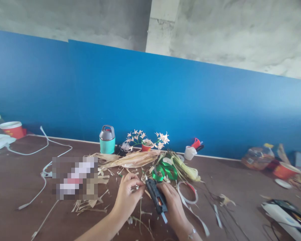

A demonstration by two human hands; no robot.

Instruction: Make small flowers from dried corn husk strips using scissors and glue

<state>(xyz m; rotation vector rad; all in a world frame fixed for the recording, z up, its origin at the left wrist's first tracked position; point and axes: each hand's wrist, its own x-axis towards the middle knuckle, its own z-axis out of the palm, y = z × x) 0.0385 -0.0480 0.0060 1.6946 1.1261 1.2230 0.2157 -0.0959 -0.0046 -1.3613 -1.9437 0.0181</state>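
My right hand is wrapped round a black hot glue gun, and a pale glue stick pokes out of its rear end. The gun's nozzle points away from me, close to the fingertips of my left hand. Those fingers are pinched together; what they hold is too small to make out. Just beyond both hands lie green ribbon and a bundle of dried husks. A roll of white tape rests right of my right hand.
Husk scraps litter the brown table. At the back stand a teal flask, a red cup with husk flowers and a white cup. White cables run along the left. A blue panel closes off the rear.
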